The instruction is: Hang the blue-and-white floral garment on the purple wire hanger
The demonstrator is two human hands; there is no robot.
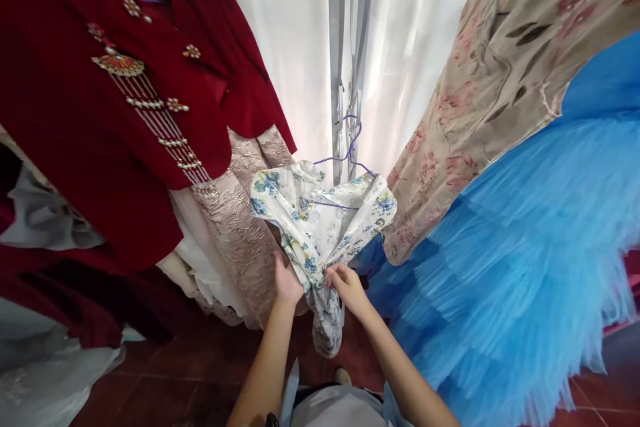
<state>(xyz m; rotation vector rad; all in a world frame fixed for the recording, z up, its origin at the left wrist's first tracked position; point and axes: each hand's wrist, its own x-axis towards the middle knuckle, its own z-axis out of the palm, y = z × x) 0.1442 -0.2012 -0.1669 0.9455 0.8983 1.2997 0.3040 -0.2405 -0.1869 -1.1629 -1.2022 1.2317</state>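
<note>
A small white dress with blue flowers (320,220) hangs on a thin purple wire hanger (350,150) from a grey metal rack pole (336,47). My left hand (287,280) grips the dress fabric on its left side, just below the waist. My right hand (347,287) pinches the bunched cloth at the middle. The lower part of the dress droops between my forearms.
A dark red beaded garment (100,113) and a beige brocade dress (240,227) hang at the left. A floral beige dress (490,93) and a bright blue tulle skirt (540,267) hang at the right. White curtain (280,27) behind, red tiled floor (190,380) below.
</note>
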